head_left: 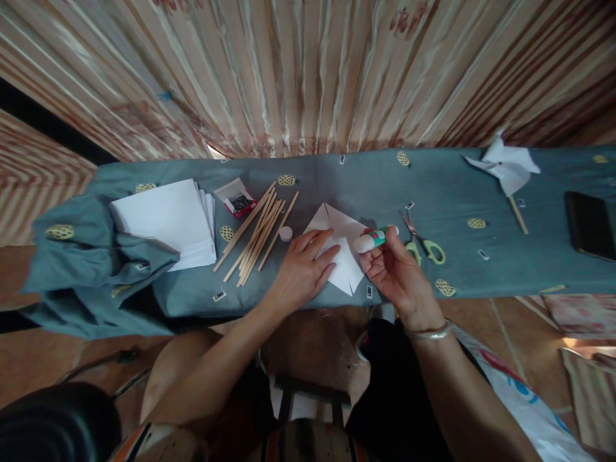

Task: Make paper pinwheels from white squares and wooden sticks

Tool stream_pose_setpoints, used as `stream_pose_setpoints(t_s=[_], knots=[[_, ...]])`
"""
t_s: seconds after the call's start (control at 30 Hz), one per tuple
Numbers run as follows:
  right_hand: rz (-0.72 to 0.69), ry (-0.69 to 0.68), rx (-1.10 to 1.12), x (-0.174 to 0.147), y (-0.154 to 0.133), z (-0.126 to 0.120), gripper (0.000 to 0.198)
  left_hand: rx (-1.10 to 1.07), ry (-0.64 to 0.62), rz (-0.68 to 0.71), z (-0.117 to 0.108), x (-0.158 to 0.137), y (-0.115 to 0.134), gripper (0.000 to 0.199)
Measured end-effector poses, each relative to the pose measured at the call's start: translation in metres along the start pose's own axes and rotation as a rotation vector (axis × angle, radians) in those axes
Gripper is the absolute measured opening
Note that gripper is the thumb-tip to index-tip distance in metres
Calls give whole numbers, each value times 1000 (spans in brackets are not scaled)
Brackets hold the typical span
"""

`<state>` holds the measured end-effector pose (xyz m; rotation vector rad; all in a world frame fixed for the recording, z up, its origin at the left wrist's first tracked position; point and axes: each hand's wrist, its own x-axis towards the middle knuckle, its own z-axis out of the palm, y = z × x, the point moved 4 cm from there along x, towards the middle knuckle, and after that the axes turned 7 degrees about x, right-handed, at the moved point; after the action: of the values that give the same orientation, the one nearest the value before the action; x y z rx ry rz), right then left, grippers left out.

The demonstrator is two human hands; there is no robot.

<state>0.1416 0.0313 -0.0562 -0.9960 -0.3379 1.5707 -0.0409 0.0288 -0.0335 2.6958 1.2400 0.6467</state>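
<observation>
A striped, pleated curtain [312, 77] hangs across the far side. In front of it runs a long table [447, 192] under a blue-green cloth printed with yellow pineapples. At its left end sits a stack of white paper [161, 221], with a fold of cloth over its near edge.

The person's left hand [301, 269] is palm down, fingers stretched out and slightly apart on a paper square. The right hand [397, 279] is palm up, its thumb and fingers gripping a glue stick.

The paper square [344, 266] lies at the middle of the table, one corner pointing away, with short dark lines at its far and near corners. At the far right is a white pinwheel [503, 163] on a wooden stick, and beyond it a black phone [590, 224]. Loose wooden sticks [257, 237] lie in a pile between the stack and the left hand. Green-handled scissors [419, 239] rest just right of the right hand. Behind the pile, a small red and white box [239, 200] stands with its flap up, dark bits inside. The green and white glue stick [378, 239] tilts, its white end leftward above the paper; I cannot tell whether it touches. A round white cap [285, 233] sits beside the pile.
</observation>
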Motion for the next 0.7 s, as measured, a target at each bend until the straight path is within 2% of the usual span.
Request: stream_pose_setpoints(t_s=[0.07,0.13,0.23,0.3,0.47,0.7], knots=[[-75,27,-76,-1,-3,1,31,-13,-80,-23,12,-3,8,47],[-213,80,-214,-3,-10,3,32,-18,-147,-55,20,-6,11,58],[-451,119,-537,-7,-23,10,31,-34,-204,-58,25,-7,13,58],[-534,114,-704,-6,-27,16,33,-37,-206,-58,25,-6,13,57],[-578,106,-832,4,-28,21,34,-51,-183,-55,26,-7,12,57],[-529,-35,-917,16,-11,15,35,-66,-180,-56,27,-7,12,55]])
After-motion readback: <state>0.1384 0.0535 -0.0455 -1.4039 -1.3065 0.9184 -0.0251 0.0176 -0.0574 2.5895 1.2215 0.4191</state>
